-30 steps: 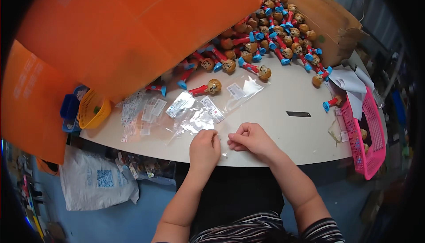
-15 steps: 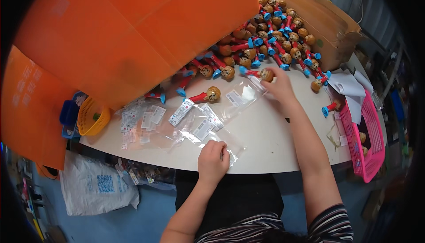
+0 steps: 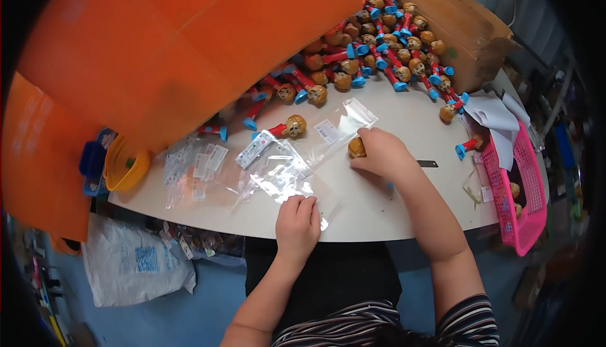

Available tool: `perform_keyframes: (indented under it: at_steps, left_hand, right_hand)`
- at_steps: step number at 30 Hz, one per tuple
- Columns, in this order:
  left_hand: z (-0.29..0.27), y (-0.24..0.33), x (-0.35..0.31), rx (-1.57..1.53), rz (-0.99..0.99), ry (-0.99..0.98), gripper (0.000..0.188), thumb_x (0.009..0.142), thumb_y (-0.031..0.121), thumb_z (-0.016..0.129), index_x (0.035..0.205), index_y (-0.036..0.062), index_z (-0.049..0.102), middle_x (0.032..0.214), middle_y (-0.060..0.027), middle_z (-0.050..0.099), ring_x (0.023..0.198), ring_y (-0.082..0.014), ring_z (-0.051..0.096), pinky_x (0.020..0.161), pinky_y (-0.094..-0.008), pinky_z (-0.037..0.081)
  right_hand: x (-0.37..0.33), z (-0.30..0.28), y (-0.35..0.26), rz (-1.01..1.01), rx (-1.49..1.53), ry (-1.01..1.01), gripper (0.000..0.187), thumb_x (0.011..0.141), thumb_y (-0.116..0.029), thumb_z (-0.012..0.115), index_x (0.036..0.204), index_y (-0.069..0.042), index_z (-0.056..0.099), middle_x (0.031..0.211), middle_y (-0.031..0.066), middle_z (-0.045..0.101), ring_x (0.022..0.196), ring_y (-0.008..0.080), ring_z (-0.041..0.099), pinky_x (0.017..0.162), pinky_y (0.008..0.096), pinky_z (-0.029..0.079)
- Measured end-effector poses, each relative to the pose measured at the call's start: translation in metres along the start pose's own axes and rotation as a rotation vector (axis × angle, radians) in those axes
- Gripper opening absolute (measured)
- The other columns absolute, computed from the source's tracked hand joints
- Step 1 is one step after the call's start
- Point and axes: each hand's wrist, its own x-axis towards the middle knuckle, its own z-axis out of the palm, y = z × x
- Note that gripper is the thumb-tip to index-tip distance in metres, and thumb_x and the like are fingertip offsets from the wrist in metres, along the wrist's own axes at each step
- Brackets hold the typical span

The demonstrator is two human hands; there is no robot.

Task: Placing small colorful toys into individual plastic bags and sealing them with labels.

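My right hand (image 3: 388, 156) is closed around a toy figure (image 3: 356, 147); its brown round head shows by the fingertips, while most of the body is hidden. Near the table's front edge, the curled fingers of my left hand (image 3: 298, 226) pinch a clear plastic bag (image 3: 325, 200). Another clear bag with a white label (image 3: 327, 132) lies between the hands and the pile. A loose figure (image 3: 295, 126) with a red body rests beside a folded printed slip (image 3: 254, 150). At the back, many similar figures (image 3: 416, 67) with blue feet lie heaped.
An orange sheet (image 3: 189, 44) overhangs the table's left side, near a yellow basket (image 3: 108, 170). At right stand a pink basket (image 3: 538, 202) and a cardboard box (image 3: 464, 37). More bags (image 3: 183, 167) lie left; a dark flat strip (image 3: 428, 164) lies by my right wrist.
My right hand has come nearer and slightly left with the toy figure, from the pile's front edge to above the table's middle. My left hand stays at the bag.
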Motion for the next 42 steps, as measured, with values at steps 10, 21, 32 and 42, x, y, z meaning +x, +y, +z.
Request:
perform_keyframes:
  at_steps: [10, 21, 32, 42]
  left_hand:
    - [-0.003, -0.007, 0.001, -0.066, -0.093, -0.083, 0.017, 0.079, 0.000, 0.067, 0.096, 0.0011, 0.065, 0.086, -0.0123, 0.060, 0.072, -0.0283, 0.062, 0.064, -0.0355, 0.051]
    - [-0.010, -0.003, 0.011, -0.209, -0.205, -0.030, 0.015, 0.079, -0.004, 0.067, 0.093, -0.0007, 0.066, 0.082, -0.0123, 0.062, 0.065, -0.0240, 0.062, 0.059, -0.0320, 0.051]
    - [-0.027, 0.008, 0.017, -0.350, -0.287, -0.082, 0.011, 0.083, -0.001, 0.063, 0.094, -0.0007, 0.062, 0.087, -0.0137, 0.062, 0.065, -0.0268, 0.065, 0.061, -0.0357, 0.053]
    - [-0.013, 0.014, 0.024, -0.244, -0.054, -0.052, 0.008, 0.084, 0.001, 0.066, 0.091, -0.0001, 0.063, 0.081, -0.0122, 0.059, 0.066, -0.0253, 0.061, 0.059, -0.0331, 0.050]
  right_hand:
    - [-0.086, 0.048, 0.020, -0.014, 0.107, 0.354, 0.036, 0.089, -0.014, 0.066, 0.120, 0.002, 0.059, 0.099, 0.0147, 0.063, 0.092, 0.0288, 0.062, 0.082, 0.0370, 0.051]
    - [-0.128, 0.061, -0.016, -0.287, 0.560, 0.375, 0.026, 0.088, -0.001, 0.062, 0.114, 0.000, 0.065, 0.082, 0.0115, 0.059, 0.069, 0.0197, 0.058, 0.057, 0.0289, 0.047]
    - [-0.127, 0.066, -0.018, -0.600, 0.176, 0.581, 0.035, 0.075, 0.003, 0.073, 0.109, -0.006, 0.071, 0.086, 0.0109, 0.062, 0.072, 0.0272, 0.061, 0.060, 0.0337, 0.051]
    - [-0.121, 0.096, -0.028, -0.524, 0.338, 0.682, 0.036, 0.077, 0.006, 0.072, 0.112, 0.001, 0.066, 0.091, 0.0159, 0.065, 0.077, 0.0303, 0.063, 0.067, 0.0348, 0.052]
